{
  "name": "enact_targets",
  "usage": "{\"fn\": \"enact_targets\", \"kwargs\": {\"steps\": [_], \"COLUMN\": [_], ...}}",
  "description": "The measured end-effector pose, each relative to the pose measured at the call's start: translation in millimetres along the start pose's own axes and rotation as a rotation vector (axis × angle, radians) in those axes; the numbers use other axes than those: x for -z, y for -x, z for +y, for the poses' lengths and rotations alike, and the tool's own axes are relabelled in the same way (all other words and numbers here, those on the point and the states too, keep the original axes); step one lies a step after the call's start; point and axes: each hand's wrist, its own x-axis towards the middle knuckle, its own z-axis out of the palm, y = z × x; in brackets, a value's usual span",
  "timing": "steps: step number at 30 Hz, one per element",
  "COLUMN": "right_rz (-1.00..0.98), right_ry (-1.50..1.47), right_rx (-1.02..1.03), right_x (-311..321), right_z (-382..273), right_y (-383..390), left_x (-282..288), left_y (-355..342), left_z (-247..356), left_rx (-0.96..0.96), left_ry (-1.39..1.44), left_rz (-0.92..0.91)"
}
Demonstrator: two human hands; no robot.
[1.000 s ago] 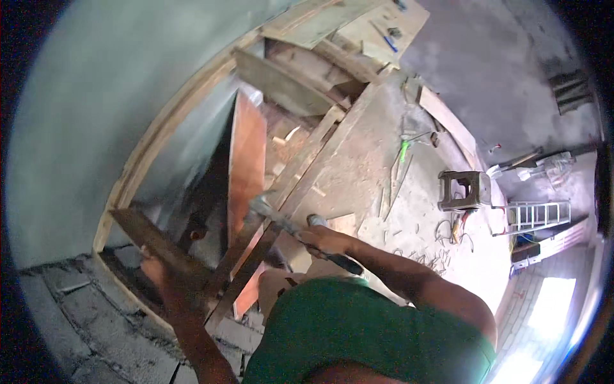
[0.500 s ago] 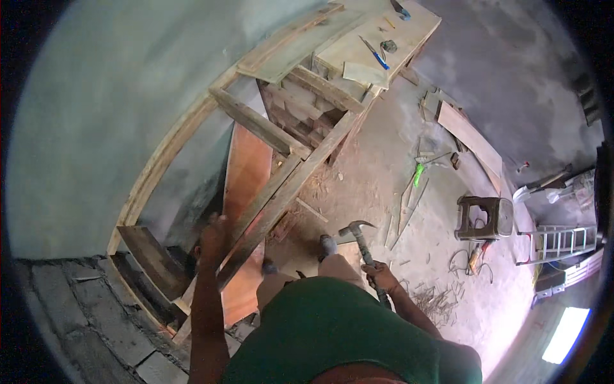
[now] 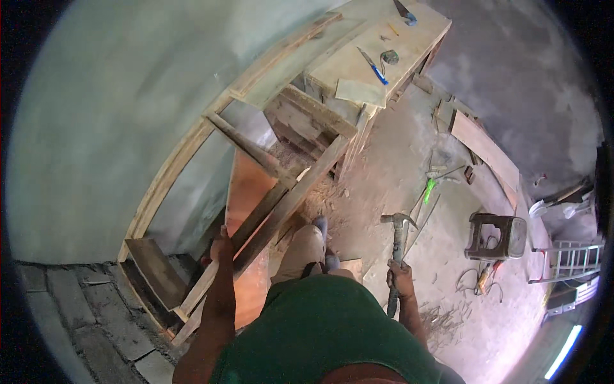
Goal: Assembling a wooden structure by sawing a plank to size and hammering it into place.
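Note:
My right hand (image 3: 401,278) grips a claw hammer (image 3: 397,240) by its handle, held upright over the floor with the head uppermost. My left hand (image 3: 221,245) is curled on a long rail (image 3: 263,213) of a wooden frame that runs along the wall. Short crosspieces join this frame, one (image 3: 247,144) above my left hand and a dark board (image 3: 155,271) lower at the left. An orange-brown sheet board (image 3: 249,179) stands under the frame, beside my legs.
A worktop (image 3: 377,45) at the top carries a blue-handled saw (image 3: 371,64) and small tools. On the right are a plastic stool (image 3: 495,235), an aluminium ladder (image 3: 566,261), leaning boards (image 3: 485,153) and scraps on the floor. Grey blocks (image 3: 96,313) lie at the lower left.
My left hand moved from the short board at the left to the long rail. The hammer swung from over the frame rightward, now upright over the floor. I have stepped along the frame.

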Motion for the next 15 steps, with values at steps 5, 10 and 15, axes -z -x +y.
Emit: {"fn": "enact_targets", "kwargs": {"steps": [5,10,15], "right_rz": [-0.002,0.032,-0.101], "right_ry": [0.146,0.221,0.703], "right_rx": [0.164,0.19,0.714], "right_x": [-6,-41,-32], "right_z": [-79,-199,-257], "right_y": [-66,-159,-306], "left_x": [10,25,12], "left_y": [15,15,-9], "left_z": [12,34,20], "left_rx": [-0.223,0.287,0.074], "left_ry": [-0.169,0.285,0.688], "left_rz": [0.061,-0.043,0.538]}}
